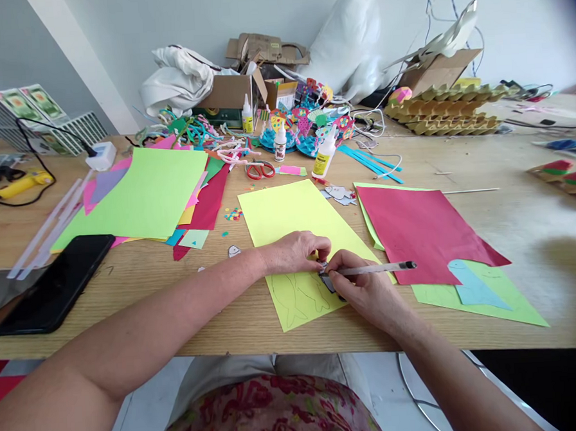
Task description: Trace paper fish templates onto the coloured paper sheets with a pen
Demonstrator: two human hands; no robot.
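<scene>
A yellow sheet of paper [292, 215] lies slanted on the table in front of me. Fish-like outlines [287, 299] are drawn in its lower left part. My left hand [297, 250] has its fingers curled down, pinning a small dark-edged paper cutout [327, 281] against the sheet; the hands partly hide it. In my right hand [364, 292] a pen [380, 268] is gripped, its tip at the cutout's edge and its back end pointing right. Left of the sheet lies a small fish cutout [234, 250].
A red sheet [414, 228] lies on green paper to the right. Coloured papers [142, 191] and a black phone [55, 285] are at left. Farther back are red-handled scissors [260, 170], a glue bottle [324, 154], grey fish cutouts [339, 193] and egg trays [446, 111].
</scene>
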